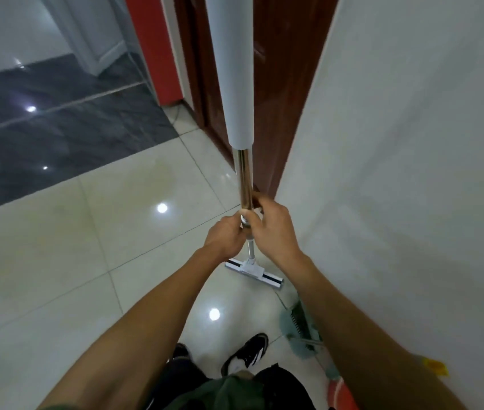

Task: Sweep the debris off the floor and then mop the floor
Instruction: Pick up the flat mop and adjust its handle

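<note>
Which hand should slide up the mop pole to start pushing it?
Probably the right hand: it already sits higher on the mop pole. The left hand grips just below.

mop head (254, 270) on floor (57, 261), broom (298, 327) right, beside wall (412, 173).

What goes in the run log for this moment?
phase: mopping | hands: left and right grip steel-and-white mop pole | white mop head: on glossy tile floor

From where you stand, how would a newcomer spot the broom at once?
Find the white wall on the right and follow its base toward the person's feet. The broom lies low there, below the right forearm and just beyond the black-and-white shoe. Unlike the flat white mop head farther ahead, it has pale teal bristles.
</note>
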The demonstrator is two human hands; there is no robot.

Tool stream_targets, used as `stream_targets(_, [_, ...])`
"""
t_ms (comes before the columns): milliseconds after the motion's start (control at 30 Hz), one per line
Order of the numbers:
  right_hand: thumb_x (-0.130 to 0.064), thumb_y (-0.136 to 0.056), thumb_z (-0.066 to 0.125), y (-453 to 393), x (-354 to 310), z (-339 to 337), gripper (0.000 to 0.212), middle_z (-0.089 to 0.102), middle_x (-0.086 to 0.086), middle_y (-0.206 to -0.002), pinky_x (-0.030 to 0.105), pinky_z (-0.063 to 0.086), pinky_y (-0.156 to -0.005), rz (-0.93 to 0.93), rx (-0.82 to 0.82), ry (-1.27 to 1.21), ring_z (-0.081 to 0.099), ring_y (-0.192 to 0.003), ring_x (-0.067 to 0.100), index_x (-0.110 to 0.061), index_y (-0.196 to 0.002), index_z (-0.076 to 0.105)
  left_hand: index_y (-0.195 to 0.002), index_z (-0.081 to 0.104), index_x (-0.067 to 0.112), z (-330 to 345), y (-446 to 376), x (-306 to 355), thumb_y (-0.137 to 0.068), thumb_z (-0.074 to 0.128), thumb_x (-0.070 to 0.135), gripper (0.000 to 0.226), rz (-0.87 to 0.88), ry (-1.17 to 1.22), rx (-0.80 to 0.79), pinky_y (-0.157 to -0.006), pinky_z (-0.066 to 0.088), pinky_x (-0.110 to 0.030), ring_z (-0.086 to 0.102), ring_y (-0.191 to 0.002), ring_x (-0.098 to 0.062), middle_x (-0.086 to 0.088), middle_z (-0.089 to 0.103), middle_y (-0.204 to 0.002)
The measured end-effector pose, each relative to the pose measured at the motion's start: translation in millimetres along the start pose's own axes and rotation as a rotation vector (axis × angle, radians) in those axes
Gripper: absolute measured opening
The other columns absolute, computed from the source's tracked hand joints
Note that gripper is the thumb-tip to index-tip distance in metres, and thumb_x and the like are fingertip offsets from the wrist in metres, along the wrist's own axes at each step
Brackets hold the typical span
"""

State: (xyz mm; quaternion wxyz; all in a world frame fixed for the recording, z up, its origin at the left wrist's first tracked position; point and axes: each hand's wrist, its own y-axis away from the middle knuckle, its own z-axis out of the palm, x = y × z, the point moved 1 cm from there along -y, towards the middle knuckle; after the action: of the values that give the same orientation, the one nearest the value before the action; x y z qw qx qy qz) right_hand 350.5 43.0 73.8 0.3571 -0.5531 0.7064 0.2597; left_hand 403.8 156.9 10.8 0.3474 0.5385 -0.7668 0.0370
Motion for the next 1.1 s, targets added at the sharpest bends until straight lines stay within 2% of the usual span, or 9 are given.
stream_targets(100, [-0.024, -0.095, 0.063, 12, -29, 37, 0.025, 0.072, 0.001, -0.108, 0.027, 0.049, -0.084, -0.075, -0.089, -0.009, 0.064, -0.098, 0.017, -0.015, -0.118, 0.066, -0.118, 0.059, 0.015, -19, 33, -39, -0.097, 0.048, 0.030, 0.029, -0.078, 0.030, 0.057, -0.081, 0.056, -0.045, 0.068, -0.096, -0.029, -0.009, 0.072, -0.110])
stream_targets(233, [-0.022, -0.098, 0.061, 38, -65, 86, 0.025, 0.070, -0.001, -0.112, 0.030, 0.053, -0.090, -0.141, -0.215, 0.003, 0.064, -0.102, 0.016, -0.018, -0.123, 0.062, -0.124, 0.058, 0.017, -34, 82, -93, -0.098, 0.048, 0.025, 0.028, -0.175, 0.080, 0.130, -0.082, 0.056, -0.043, 0.067, -0.094, -0.029, -0.008, 0.072, -0.109])
stream_targets(400, [-0.017, -0.098, 0.059, 82, -108, 145, 0.017, 0.070, -0.006, -0.104, 0.030, 0.053, -0.084, -0.191, -0.312, -0.024, 0.064, -0.096, 0.013, -0.021, -0.114, 0.064, -0.122, 0.058, 0.027, -49, 148, -161, -0.097, 0.050, 0.025, 0.026, -0.270, 0.190, 0.222, -0.065, 0.048, -0.032, 0.062, -0.078, -0.023, 0.001, 0.069, -0.093])
stream_targets(533, [-0.016, -0.097, 0.061, 118, -128, 186, 0.010, 0.071, -0.008, -0.100, 0.029, 0.049, -0.080, -0.234, -0.378, -0.023, 0.062, -0.095, 0.013, -0.020, -0.104, 0.066, -0.123, 0.061, 0.026, -51, 196, -205, -0.097, 0.052, 0.034, 0.028, -0.348, 0.292, 0.268, -0.078, 0.054, -0.039, 0.066, -0.089, -0.025, -0.004, 0.072, -0.105])
stream_targets(667, [-0.017, -0.095, 0.064, 154, -133, 211, 0.009, 0.073, -0.007, -0.101, 0.032, 0.051, -0.086, -0.217, -0.418, -0.041, 0.063, -0.096, 0.012, -0.018, -0.103, 0.069, -0.123, 0.060, 0.032, -39, 234, -241, -0.097, 0.055, 0.045, 0.030, -0.402, 0.315, 0.266, -0.079, 0.055, -0.039, 0.066, -0.089, -0.025, -0.002, 0.072, -0.104])
stream_targets(833, [-0.018, -0.095, 0.065, 183, -133, 217, 0.014, 0.074, -0.005, -0.105, 0.027, 0.050, -0.088, -0.239, -0.514, -0.041, 0.064, -0.098, 0.012, -0.018, -0.108, 0.071, -0.125, 0.059, 0.032, -24, 270, -255, -0.096, 0.057, 0.048, 0.034, -0.456, 0.335, 0.281, -0.081, 0.055, -0.041, 0.065, -0.090, -0.024, -0.001, 0.071, -0.104])
stream_targets(967, [-0.025, -0.097, 0.064, 193, -126, 207, 0.019, 0.072, -0.006, -0.110, 0.016, 0.043, -0.079, -0.261, -0.653, 0.032, 0.059, -0.095, 0.007, -0.022, -0.115, 0.070, -0.127, 0.058, 0.033, -6, 289, -248, -0.095, 0.058, 0.049, 0.036, -0.486, 0.363, 0.288, -0.082, 0.055, -0.040, 0.065, -0.092, -0.024, -0.002, 0.071, -0.106])
stream_targets(1100, [-0.025, -0.096, 0.066, 205, -111, 190, 0.021, 0.072, -0.006, -0.111, 0.010, 0.044, -0.076, -0.243, -0.763, 0.009, 0.062, -0.093, 0.006, -0.023, -0.117, 0.071, -0.125, 0.057, 0.037, 19, 304, -235, -0.093, 0.058, 0.051, 0.035, -0.537, 0.383, 0.284, -0.080, 0.055, -0.039, 0.065, -0.088, -0.023, -0.001, 0.071, -0.105])
